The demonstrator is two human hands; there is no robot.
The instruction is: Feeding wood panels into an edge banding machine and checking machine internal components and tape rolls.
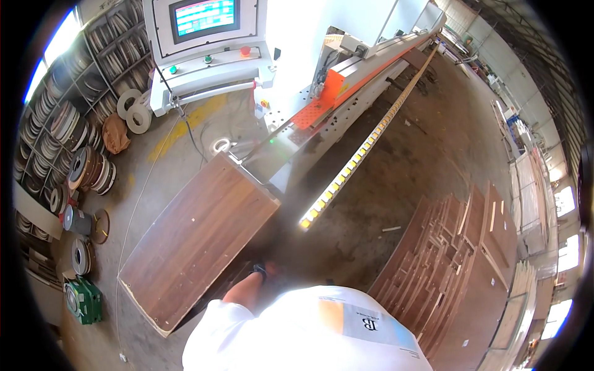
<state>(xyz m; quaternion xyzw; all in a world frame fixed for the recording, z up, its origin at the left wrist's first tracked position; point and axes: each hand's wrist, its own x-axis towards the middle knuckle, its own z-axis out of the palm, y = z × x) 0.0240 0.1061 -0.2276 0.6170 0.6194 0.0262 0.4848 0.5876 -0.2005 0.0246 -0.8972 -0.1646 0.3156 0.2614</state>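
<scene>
Reaching down past your white shirt point(309, 328), your left forearm point(242, 289) runs toward the near edge of the big brown wood panel point(198, 238), and a dark wristband point(260, 269) shows right where the arm meets the shadow under that panel. Your left hand itself is lost in that dark spot, so I cannot tell whether it grips or lies flat; your right hand is out of the picture altogether.

That panel sits tilted, its far corner up against the infeed of the long edge-banding machine point(346, 93), its near corner low by the concrete floor point(396, 185). An orange guard point(334, 83) stands on the machine just beyond the panel, and a long roller rail point(365, 145) with yellow wheels runs away to the upper right.

Over on your right, a stack of brown panels point(458, 253) lies on the floor, well apart from the one by your arm. Up ahead, the white control console point(210, 55) shows a lit screen point(205, 17). To your left, shelves point(62, 123) hold coils of edge band, and a green box point(83, 301) sits on the floor below.
</scene>
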